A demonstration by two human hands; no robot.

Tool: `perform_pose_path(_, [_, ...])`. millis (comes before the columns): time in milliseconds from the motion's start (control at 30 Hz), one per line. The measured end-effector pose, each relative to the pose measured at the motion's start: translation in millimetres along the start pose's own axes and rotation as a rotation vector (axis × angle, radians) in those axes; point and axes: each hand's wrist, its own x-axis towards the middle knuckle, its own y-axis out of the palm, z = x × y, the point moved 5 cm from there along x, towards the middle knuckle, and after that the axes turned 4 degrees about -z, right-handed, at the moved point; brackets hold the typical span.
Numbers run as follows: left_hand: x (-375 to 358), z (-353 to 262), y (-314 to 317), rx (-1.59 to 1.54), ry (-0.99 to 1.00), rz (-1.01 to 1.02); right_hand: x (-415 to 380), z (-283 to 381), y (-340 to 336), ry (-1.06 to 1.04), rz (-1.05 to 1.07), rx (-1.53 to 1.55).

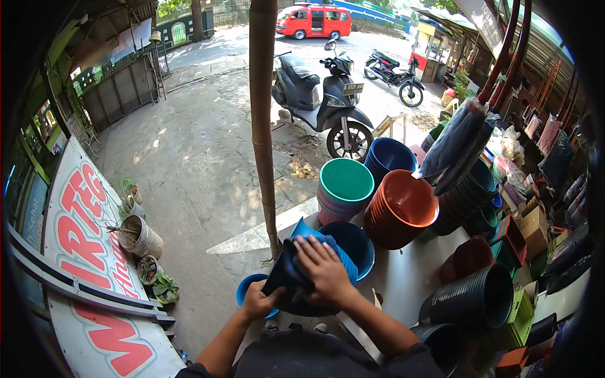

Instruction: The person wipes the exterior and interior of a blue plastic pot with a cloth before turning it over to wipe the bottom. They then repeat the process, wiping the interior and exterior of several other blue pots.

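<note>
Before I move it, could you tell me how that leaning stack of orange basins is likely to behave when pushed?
The stack of orange basins already tilts, so it would probably tip or slide apart. It looks like thin plastic, likely light and slightly flexible.

Your two forearms are bare from the elbows down to the left hand (257,301) and right hand (324,268), with no gloves, rings or watch showing. Below the arms, a dark charcoal garment covers your torso.

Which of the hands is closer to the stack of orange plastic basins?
Right. The right hand presses a dark cloth just below-left of the stack of orange plastic basins; the left hand is lower, farther left.
</note>
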Motion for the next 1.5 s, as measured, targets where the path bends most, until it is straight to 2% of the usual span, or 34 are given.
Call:
perform_pose_path(67, [-4, -17, 2, 0.095, 0.008, 0.023, 10, -38, -8, 0.071, 0.013, 0.283])
perform_pose_path(100, [-6, -28, -12, 0.117, 0.007, 0.023, 19, -56, 9, 0.104, -0.183, 0.434])
perform_pose_path(167, [-11, -38, -9, 0.156, 0.031, 0.098, 17, -88, 25, 0.641, 0.253, 0.935])
perform_pose_path(233, [-12, -34, -8, 0.16, 0.045, 0.127, 12, -102, 28, 0.973, 0.312, 1.279])
perform_pose_path(267, [-13, -32, -7, 0.165, 0.055, 0.155, 8, -117, 44, 1.016, 0.37, 1.239])
perform_pose_path(300, [-14, -31, -4, 0.164, 0.055, 0.149, 7, -114, 47, 1.012, 0.376, 1.238])
perform_pose_path(367, [-14, -21, 4, 0.106, -0.056, 0.057, 15, -109, 46, 0.788, 0.306, 0.99])
perform_pose_path(433, [-12, -19, 9, 0.164, -0.092, 0.041, 33, -63, 11, 0.578, 0.354, 0.712])
perform_pose_path(500, [0, -3, 3, 0.264, -0.015, -0.044, 31, -29, 24, 0.16, 0.029, 0.141])
perform_pose_path(533, [6, 8, -1, 0.118, -0.109, 0.014, 30, -9, 28, 0.103, 0.082, 0.095])
perform_pose_path(567, [10, 4, 5, 0.122, -0.11, 0.02, 28, 14, 27, 0.047, 0.134, 0.049])
perform_pose_path(600, [17, -1, 11, -0.268, -0.177, -0.08, 25, 30, 26, -0.005, 0.16, -0.068])
perform_pose_path(633, [22, -6, 14, -0.657, -0.243, -0.185, 20, 41, 32, -0.029, 0.048, -0.025])
perform_pose_path(667, [26, -18, 13, -0.709, -0.227, -0.203, 13, 49, 36, -0.062, 0.026, -0.014])
perform_pose_path(733, [33, -16, 0, -0.712, -0.242, -0.152, 1, 63, 42, -0.126, -0.017, -0.016])
perform_pose_path(767, [37, -16, -3, -0.726, -0.257, -0.096, -6, 67, 46, -0.14, 0.034, -0.01])
perform_pose_path(800, [38, -39, -1, -0.73, -0.207, -0.146, -16, 70, 53, -0.167, 0.058, -0.015])
perform_pose_path(867, [46, -15, -15, -0.682, -0.257, -0.224, -37, 72, 69, -0.194, 0.078, -0.022])
perform_pose_path(900, [48, 1, -24, -0.639, -0.305, -0.303, -47, 69, 76, -0.178, 0.042, 0.006])
perform_pose_path(967, [48, 4, -29, -0.677, -0.291, -0.27, -65, 63, 93, -0.171, 0.002, 0.033])
perform_pose_path(1033, [47, -4, -26, -0.937, -0.263, -0.22, -83, 52, 107, -0.063, -0.184, -0.022])
perform_pose_path(1100, [43, -3, -27, -0.985, -0.262, -0.183, -88, 45, 110, -0.018, -0.273, 0.029])
perform_pose_path(1167, [38, -4, -27, -0.989, -0.265, -0.199, -87, 39, 86, 0.156, -0.579, 0.268])
perform_pose_path(1200, [35, -2, -30, -0.99, -0.262, -0.201, -93, 32, 108, 0.153, -0.579, 0.269])
perform_pose_path(1267, [32, -1, -34, -1.045, -0.23, -0.11, -118, -20, 188, 0.813, -0.588, 1.264])
perform_pose_path(1300, [30, -2, -36, -1.045, -0.222, -0.109, -110, -30, 170, 0.805, -0.588, 1.264])
perform_pose_path(1367, [22, -5, -39, -1.038, -0.225, -0.052, -75, -50, 105, 0.771, -0.668, 2.124])
perform_pose_path(1433, [15, -3, -46, -1.02, -0.229, -0.047, -63, -69, 71, 0.686, -0.582, 2.183])
perform_pose_path(1500, [6, 0, -47, -0.926, -0.267, -0.031, -54, -93, 49, 0.545, -0.308, 1.89])
